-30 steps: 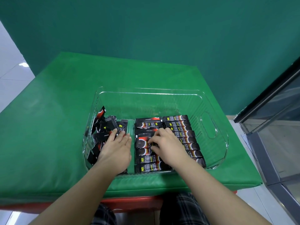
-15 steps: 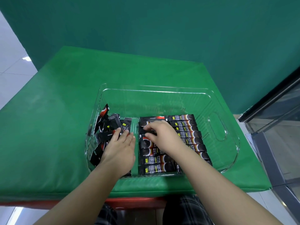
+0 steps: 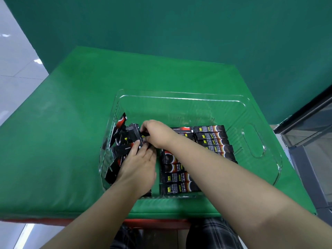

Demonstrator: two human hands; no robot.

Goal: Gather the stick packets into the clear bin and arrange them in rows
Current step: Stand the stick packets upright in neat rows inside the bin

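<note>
Head view: your right hand (image 3: 158, 134) pinches one slim black foil stick packet (image 3: 138, 136) in the loose pile, inside the clear plastic bin (image 3: 179, 97); left hand (image 3: 139, 162) rests flat just below that grip. Packets look light, slick, floppy; take them mid-length.

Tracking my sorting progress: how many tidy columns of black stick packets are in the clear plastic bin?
2: the middle column, the right column; the right forearm hides parts.
</note>
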